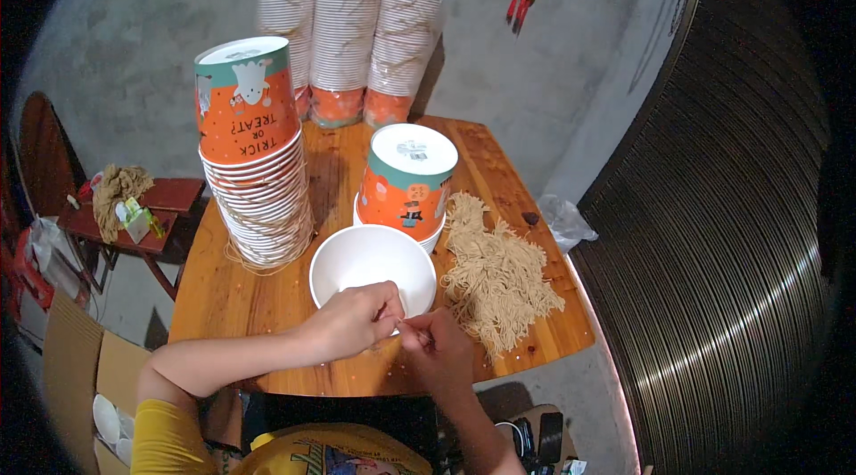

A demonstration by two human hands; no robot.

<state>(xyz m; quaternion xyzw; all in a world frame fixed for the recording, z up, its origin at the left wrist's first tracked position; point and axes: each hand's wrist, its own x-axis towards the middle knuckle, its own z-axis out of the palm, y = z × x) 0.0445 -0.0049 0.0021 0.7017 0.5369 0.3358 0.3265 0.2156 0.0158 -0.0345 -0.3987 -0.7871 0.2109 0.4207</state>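
Paper bucket (367,259), white inside, stands near the front edge of the wooden table (334,176), with its open mouth up. It looks like this one is being worked on now, and it does not look done yet. Some of the work looks done: the tall stack (252,149) by the left edge has orange and green buckets turned upside down, with lots of tan strings hanging by their rims. At the back edge, three wrapped stacks (343,47) stand in clear bags, and they seem to have tan strings too, so they may be done as well. The short stack (408,185), just behind the white bucket, is upside down. I see no string on it, so I think those buckets are left to do. A big messy pile of string (504,283) lies by the right edge, so there is plenty left.

Both hands meet at the near rim of the bucket. The left hand (358,319) has its fingers closed in a pinch, right over the rim. The right hand (439,352) is closed too, its fingertips pinched up close to the left ones. They may have a bit of string between them, but it is too small to tell.
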